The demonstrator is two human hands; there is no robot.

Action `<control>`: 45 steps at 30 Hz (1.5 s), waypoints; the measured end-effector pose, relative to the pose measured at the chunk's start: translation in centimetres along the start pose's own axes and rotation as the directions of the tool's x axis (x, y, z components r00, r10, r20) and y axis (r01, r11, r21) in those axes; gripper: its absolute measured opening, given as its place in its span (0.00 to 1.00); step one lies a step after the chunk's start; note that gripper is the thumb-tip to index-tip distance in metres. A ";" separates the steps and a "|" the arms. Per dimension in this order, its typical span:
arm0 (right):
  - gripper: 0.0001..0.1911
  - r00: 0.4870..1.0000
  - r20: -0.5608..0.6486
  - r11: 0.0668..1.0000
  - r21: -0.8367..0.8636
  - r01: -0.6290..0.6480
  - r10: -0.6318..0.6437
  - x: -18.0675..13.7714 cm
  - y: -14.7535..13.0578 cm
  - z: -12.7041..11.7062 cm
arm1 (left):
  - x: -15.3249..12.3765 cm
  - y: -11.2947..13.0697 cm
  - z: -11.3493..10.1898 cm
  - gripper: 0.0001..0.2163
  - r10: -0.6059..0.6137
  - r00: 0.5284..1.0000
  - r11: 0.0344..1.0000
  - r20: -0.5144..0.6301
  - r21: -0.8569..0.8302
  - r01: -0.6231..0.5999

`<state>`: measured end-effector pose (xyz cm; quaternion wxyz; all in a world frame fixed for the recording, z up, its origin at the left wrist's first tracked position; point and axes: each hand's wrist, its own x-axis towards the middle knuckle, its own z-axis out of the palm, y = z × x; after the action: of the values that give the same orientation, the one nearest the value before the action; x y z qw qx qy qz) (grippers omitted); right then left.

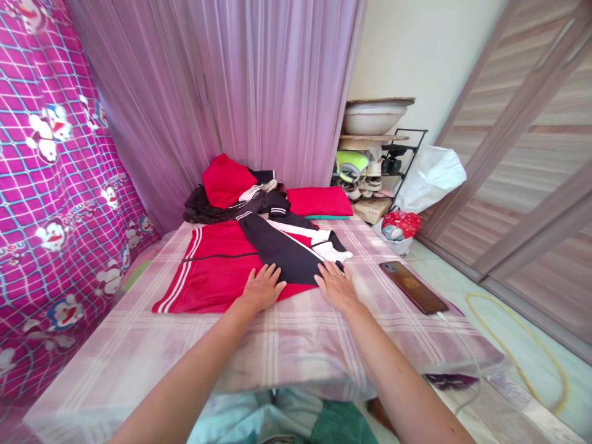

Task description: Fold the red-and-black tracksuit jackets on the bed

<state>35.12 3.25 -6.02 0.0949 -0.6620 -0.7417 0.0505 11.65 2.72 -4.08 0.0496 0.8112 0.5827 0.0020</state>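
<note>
A red jacket (217,277) with white stripes along its hem lies flat on the table, hem toward the left. One of its dark sleeves (282,250) is laid across the body, its striped cuff pointing to the far left. My left hand (263,288) rests flat on the red cloth and the near edge of this sleeve, fingers spread. On the right, my right hand (337,285) lies flat with fingers apart at the jacket's shoulder, by the white collar part (330,246). Neither hand grips the cloth.
A folded red garment (319,201) and a heap of clothes (229,185) lie at the table's far side. A phone (411,287) with a white cable is on the right of the checked tablecloth (185,364). Beyond stands a shoe rack (407,160) with a basin (374,117) on top.
</note>
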 end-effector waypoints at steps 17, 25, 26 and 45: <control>0.22 0.958 -0.285 0.973 0.219 0.078 -0.012 1.8 -0.5 -1.9 | 7.0 1.5 -0.6 0.30 0.165 0.986 0.986 0.011 -0.008 -0.165; 0.21 0.987 0.066 -0.189 0.981 -0.037 0.147 12.7 -4.0 -2.7 | 9.0 -0.4 0.6 0.30 0.116 0.993 0.993 -0.013 -0.004 -0.116; 0.21 0.990 0.088 -0.333 0.942 -0.047 0.107 13.5 -3.9 -2.0 | 9.0 -0.4 0.9 0.29 0.120 0.992 0.993 -0.037 -0.003 -0.120; 0.16 0.987 0.134 -0.758 0.652 -0.019 0.091 14.5 -0.1 2.4 | 14.8 -2.7 -0.4 0.29 0.034 0.999 0.999 -0.031 0.017 -0.034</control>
<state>33.00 17.74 -7.23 0.6617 -0.2010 -0.1564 0.7052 13.80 17.62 -4.74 0.0339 0.8212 0.5696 0.0105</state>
